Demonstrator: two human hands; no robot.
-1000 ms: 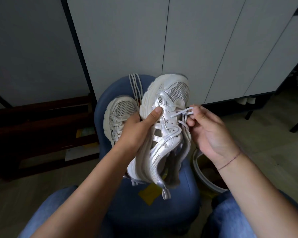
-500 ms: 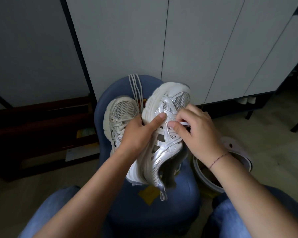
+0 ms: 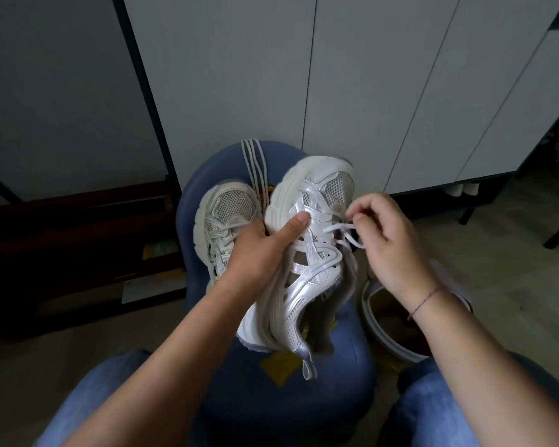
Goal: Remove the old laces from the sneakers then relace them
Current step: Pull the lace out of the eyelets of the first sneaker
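Held sneaker [image 3: 307,279] is up off the stool [image 3: 336,398], tilted sole-left with the toe pointing away. The left hand [image 3: 259,250] has its grip clamped on the midfoot, thumb flat across the silver overlays and the other fingers hidden behind the sole. The right hand [image 3: 391,240] grip is pinched on the lace [image 3: 338,227] near the lower eyelets, with a short slack loop showing. Handling guess: the shoe is light. The chunky foam sole is stiff enough to brace against, while the mesh toe and tongue are soft and will collapse if squeezed, so hold the sole or midfoot cage, not the mesh. The glossy overlays look slick, so the thumb is best kept on a ridge. The lace is a flat, thin white weave, limp with no push stiffness, so it has to be pulled, and close to the eyelet, or it will bunch. It could snag where the overlay straps cross. The other sneaker [image 3: 229,208] lies toe-away on the stool just left of the held one, lace in. Spare laces [image 3: 254,162] drape over the stool's far edge between the two toes. A bin [image 3: 368,308] sits on the floor to the right.
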